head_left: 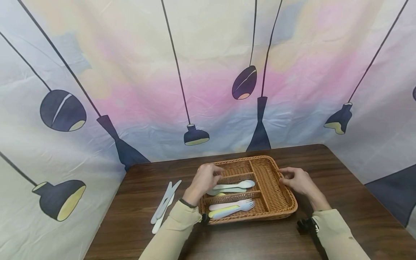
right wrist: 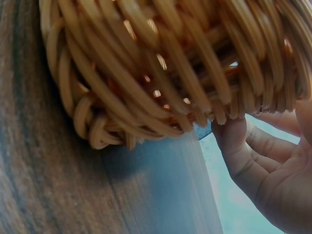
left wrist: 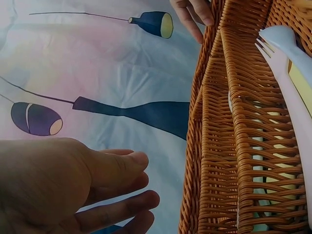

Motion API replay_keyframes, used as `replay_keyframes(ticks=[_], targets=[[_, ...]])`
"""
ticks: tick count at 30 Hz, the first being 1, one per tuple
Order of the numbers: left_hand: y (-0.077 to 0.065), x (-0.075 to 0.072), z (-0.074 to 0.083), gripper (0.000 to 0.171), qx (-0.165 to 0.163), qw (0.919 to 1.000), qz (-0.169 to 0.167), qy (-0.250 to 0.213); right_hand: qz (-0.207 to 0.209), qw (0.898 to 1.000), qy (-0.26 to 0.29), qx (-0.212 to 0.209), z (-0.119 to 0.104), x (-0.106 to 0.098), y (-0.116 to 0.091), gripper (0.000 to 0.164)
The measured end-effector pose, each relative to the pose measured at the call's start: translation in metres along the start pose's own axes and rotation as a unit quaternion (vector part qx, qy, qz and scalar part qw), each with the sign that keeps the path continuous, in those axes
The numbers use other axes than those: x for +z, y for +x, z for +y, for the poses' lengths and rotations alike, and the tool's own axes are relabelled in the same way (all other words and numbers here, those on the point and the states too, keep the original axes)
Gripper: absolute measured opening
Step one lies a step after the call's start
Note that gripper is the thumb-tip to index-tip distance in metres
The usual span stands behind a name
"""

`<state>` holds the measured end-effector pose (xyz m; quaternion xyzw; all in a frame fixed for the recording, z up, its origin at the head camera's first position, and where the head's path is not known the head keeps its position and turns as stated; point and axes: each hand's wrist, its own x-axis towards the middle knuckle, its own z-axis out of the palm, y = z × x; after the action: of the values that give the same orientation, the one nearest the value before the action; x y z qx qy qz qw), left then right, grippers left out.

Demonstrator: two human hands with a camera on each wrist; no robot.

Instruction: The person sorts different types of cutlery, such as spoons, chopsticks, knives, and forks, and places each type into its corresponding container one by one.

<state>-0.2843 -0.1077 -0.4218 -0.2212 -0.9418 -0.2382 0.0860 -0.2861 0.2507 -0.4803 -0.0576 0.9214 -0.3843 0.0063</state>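
My left hand [head_left: 204,178] hovers over the left side of a brown wicker cutlery basket [head_left: 264,212], fingers loosely bent and holding nothing. In the left wrist view, the hand [left wrist: 97,190] is apart from the woven wall. At the basket's right rim, my right hand [head_left: 300,182] touches the outside, its thumb [right wrist: 231,139] against the wicker in the right wrist view. A pale spoon [head_left: 245,184] lies in the middle left compartment over a greenish piece. Several pastel forks [head_left: 247,206], pink, yellow and blue, lie in the front compartment.
Left of the basket, several pale knives [head_left: 160,207] overlap on the dark wooden table [head_left: 234,240]. Behind the table hangs a cloth [head_left: 221,97] printed with lamps. The basket's back left and long right compartments show bare wicker.
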Motion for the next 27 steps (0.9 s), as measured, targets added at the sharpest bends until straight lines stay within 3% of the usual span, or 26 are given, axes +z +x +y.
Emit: replay_keyframes(ticks=[8,13,27], targets=[[-0.002,-0.003,0.001,0.024,-0.005,1.0,-0.006,-0.006,0.001,1.0,-0.002,-0.001,0.001,0.0,0.0,0.043],[-0.006,-0.007,-0.003,0.025,-0.035,0.9991,-0.008,-0.021,-0.004,1.0,0.001,0.002,0.002,0.0,0.001,0.044],[-0.027,-0.024,-0.032,0.027,-0.083,0.9962,0.024,-0.011,-0.004,1.0,-0.001,0.009,0.002,-0.001,0.001,0.044]])
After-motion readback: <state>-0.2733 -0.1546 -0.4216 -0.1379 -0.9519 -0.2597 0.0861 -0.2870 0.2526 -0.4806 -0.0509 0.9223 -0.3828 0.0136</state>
